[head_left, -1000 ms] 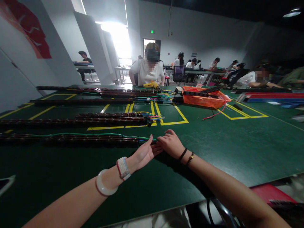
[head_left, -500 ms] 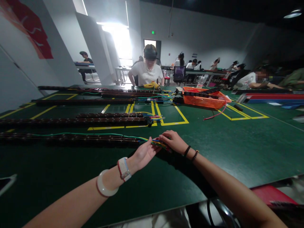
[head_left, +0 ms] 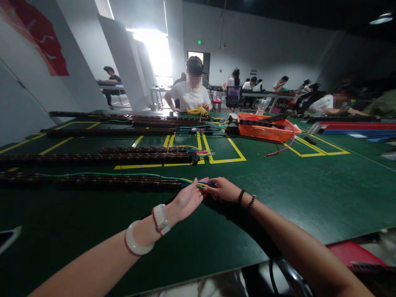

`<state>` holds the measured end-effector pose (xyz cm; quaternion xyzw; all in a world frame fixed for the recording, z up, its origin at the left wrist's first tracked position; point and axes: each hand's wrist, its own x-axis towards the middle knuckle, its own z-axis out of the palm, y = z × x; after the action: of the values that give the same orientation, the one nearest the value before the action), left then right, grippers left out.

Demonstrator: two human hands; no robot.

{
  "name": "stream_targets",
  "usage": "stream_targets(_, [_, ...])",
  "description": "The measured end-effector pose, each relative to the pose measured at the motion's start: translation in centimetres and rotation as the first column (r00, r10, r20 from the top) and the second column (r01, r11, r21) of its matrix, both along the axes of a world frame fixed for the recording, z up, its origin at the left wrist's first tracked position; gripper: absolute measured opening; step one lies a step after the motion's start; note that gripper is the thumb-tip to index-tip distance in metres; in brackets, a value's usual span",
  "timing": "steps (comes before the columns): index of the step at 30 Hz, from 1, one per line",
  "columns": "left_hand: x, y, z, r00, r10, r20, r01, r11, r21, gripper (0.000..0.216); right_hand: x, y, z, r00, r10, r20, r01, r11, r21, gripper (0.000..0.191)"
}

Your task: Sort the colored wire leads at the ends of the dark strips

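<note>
Green, yellow and blue wires [head_left: 189, 180] run out of the right end of a long dark strip assembly [head_left: 117, 182] on the table. My left hand [head_left: 187, 201] is closed around the wires near that end, palm up and thumb on top. Just to its right, my right hand [head_left: 225, 189] pinches the same wires between thumb and fingers, from above. The fingertips of both hands nearly meet, and the wire ends are mostly hidden by my right hand.
More dark strips with wires [head_left: 148, 156] lie farther back on the green table [head_left: 297, 198], marked with yellow tape [head_left: 229, 161]. An orange basket [head_left: 266, 133] of dark parts stands at the back right. Across the table sits a person [head_left: 192, 97] beside a yellow tool [head_left: 198, 110].
My right hand has lowered slightly, and its fingers have shifted from arched over the wires to pinching them. My left hand has barely moved. The person opposite has moved an arm.
</note>
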<state>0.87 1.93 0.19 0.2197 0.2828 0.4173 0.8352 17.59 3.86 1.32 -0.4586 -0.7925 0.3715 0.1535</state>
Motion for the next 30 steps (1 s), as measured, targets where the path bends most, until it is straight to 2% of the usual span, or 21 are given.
stream_targets(3, [0.0, 0.1, -0.2, 1.0, -0.008, 0.004, 0.008, 1.0, -0.011, 0.034, -0.2, -0.2, 0.1, 0.991, -0.007, 0.132, -0.024, 0.973, 0.23, 0.031])
stream_targets(7, [0.3, -0.2, -0.1, 1.0, -0.002, 0.023, 0.002, 1.0, 0.018, 0.031, -0.4, -0.3, 0.2, 0.934, -0.051, 0.353, -0.153, 0.838, 0.524, 0.026])
stream_targets(11, [0.6, -0.6, 0.4, 1.0, 0.018, 0.022, -0.019, 0.999, 0.05, 0.031, -0.9, -0.9, 0.4, 0.828, -0.111, 0.55, -0.318, 0.715, 0.623, 0.021])
stream_targets(15, [0.6, -0.5, 0.2, 0.999, 0.03, 0.012, -0.031, 0.998, 0.06, 0.027, -1.2, -1.4, 0.6, 0.768, -0.105, 0.632, -0.441, 0.629, 0.64, 0.022])
stream_targets(18, [0.5, -0.2, -0.2, 0.999, 0.053, -0.004, -0.053, 0.996, 0.07, 0.025, -0.9, -1.5, 0.9, 0.774, -0.06, 0.631, -0.472, 0.609, 0.637, 0.023])
stream_targets(23, [0.3, -0.3, 0.0, 0.997, 0.008, -0.076, -0.004, 0.999, 0.048, 0.025, 1.0, -1.1, 2.5, 0.822, -0.028, 0.569, -0.429, 0.628, 0.65, 0.053])
stream_targets(27, [0.2, -0.4, 0.1, 0.995, 0.041, -0.093, -0.037, 0.998, 0.048, 0.023, 3.0, -1.2, 3.5, 0.824, -0.098, 0.558, -0.383, 0.63, 0.676, 0.058])
stream_targets(30, [0.2, -0.3, 0.0, 1.0, 0.003, -0.026, -0.002, 0.998, 0.065, 0.028, 4.1, -2.1, 3.0, 0.842, -0.062, 0.536, -0.38, 0.638, 0.67, 0.057])
